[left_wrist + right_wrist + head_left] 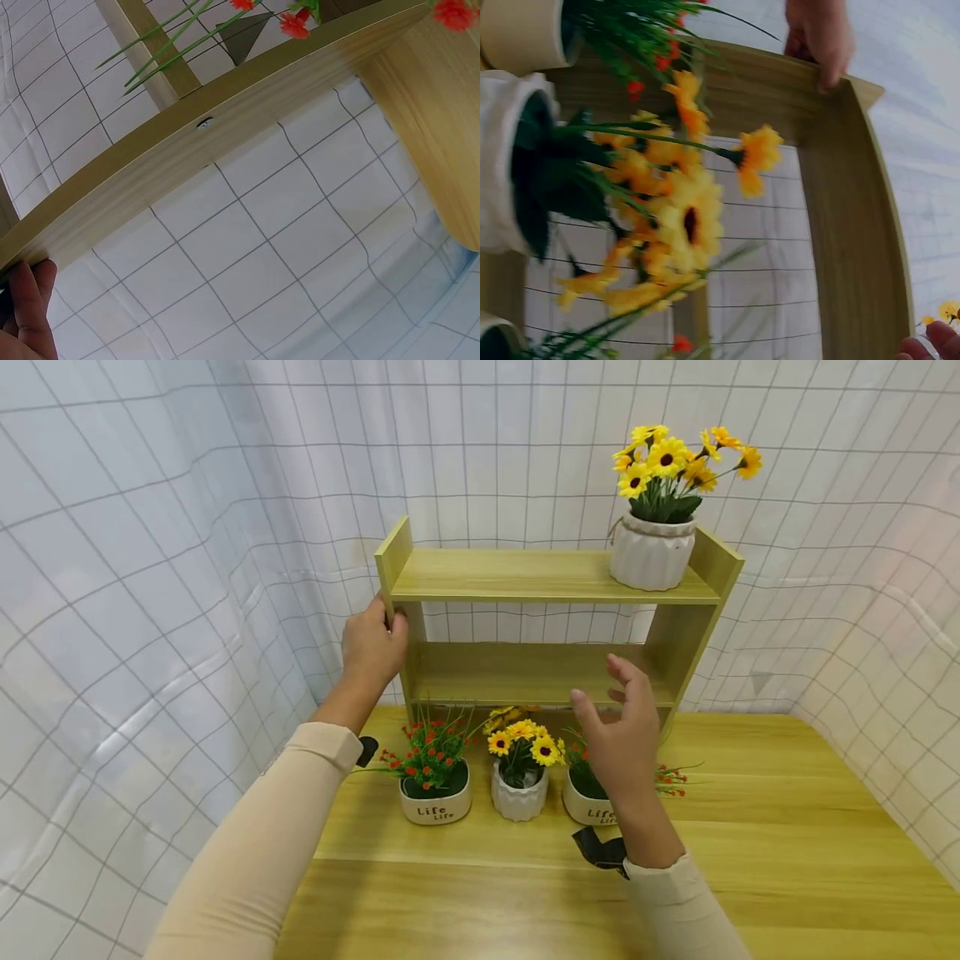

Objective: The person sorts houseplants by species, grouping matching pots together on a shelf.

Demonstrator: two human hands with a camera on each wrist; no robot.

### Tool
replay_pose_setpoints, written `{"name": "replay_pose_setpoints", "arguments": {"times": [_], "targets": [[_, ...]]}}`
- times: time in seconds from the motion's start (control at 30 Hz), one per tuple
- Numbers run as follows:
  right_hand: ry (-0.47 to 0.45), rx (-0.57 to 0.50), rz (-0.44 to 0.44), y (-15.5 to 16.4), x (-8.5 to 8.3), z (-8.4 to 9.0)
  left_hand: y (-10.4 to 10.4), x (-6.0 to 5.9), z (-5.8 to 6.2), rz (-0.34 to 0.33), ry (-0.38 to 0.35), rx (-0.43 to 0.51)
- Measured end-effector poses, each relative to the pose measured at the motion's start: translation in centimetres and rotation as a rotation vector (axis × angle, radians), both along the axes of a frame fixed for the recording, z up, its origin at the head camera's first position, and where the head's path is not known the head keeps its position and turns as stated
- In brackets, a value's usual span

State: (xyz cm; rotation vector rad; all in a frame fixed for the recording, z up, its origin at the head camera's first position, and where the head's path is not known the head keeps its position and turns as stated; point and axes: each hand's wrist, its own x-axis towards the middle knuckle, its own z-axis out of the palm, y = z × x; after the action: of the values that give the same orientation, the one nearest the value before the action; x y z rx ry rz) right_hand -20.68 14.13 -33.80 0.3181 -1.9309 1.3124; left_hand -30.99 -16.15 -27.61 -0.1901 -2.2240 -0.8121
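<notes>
A small two-tier wooden shelf (555,572) stands on the table, and my left hand (372,643) grips the upper part of its left side panel, thumb on the near side. In the left wrist view, fingers (34,311) press against the panel edge. My right hand (626,731) is in the air before the shelf's right half, thumb and fingers apart, holding nothing. A white ribbed pot of yellow daisies (652,556) sits on the top tier's right end. Below the right hand is an oval pot of red flowers (588,802), partly hidden by it.
At the shelf's foot stand another oval pot with red flowers (435,802) and a white pot of yellow daisies (519,797). The wooden table (795,827) extends to the right. A white gridded curtain (510,452) hangs behind and on both sides.
</notes>
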Motion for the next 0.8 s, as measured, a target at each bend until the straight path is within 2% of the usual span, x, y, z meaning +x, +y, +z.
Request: {"name": "replay_pose_setpoints", "arguments": {"times": [0.33,0.63,0.8], "targets": [[-0.066,0.096,0.045,-1.0,1.5,-4.4,0.0,-0.1,0.0,0.004,-0.043,0.000],[-0.121,0.141,0.081,-1.7,3.5,-6.7,0.2,0.2,0.3,0.004,-0.065,0.004],[-0.152,0.155,0.065,-1.8,4.3,-8.0,0.1,0.4,0.3,0.002,-0.084,0.008]]}}
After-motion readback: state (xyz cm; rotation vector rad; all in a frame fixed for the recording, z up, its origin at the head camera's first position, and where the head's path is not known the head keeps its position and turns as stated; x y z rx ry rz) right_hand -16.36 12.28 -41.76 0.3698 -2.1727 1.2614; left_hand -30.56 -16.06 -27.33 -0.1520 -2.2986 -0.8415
